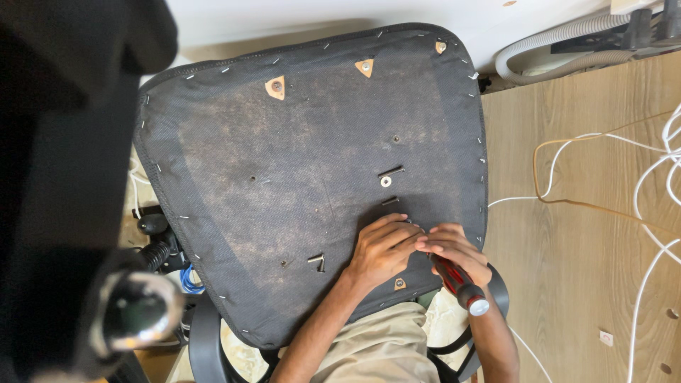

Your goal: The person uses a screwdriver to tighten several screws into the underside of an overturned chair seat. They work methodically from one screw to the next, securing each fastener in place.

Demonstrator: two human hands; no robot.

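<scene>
I see the underside of a chair seat [284, 177], a wide panel covered in dusty black fabric stapled along its rim, filling most of the view over a wooden floor [567, 234]. My two hands meet at the seat's near right edge, fingertips together over one spot in the fabric. My left hand [383, 250] lies flat on the cover, fingers pointing right toward that spot. My right hand [454, 250] is wrapped round a screwdriver [460, 284] with a red and black handle. Its long axis runs from the grey cap at the lower right, off the seat's edge, up and left to the tip, which is hidden under my fingers, so I cannot tell what it bears on. The right hand is the one on the tool; the left only steadies beside it. Just beyond the fingertips, toward the seat's middle, lie a loose bolt [391, 171] and a washer [386, 181], and another bolt [317, 262] sits left of my left wrist.
</scene>
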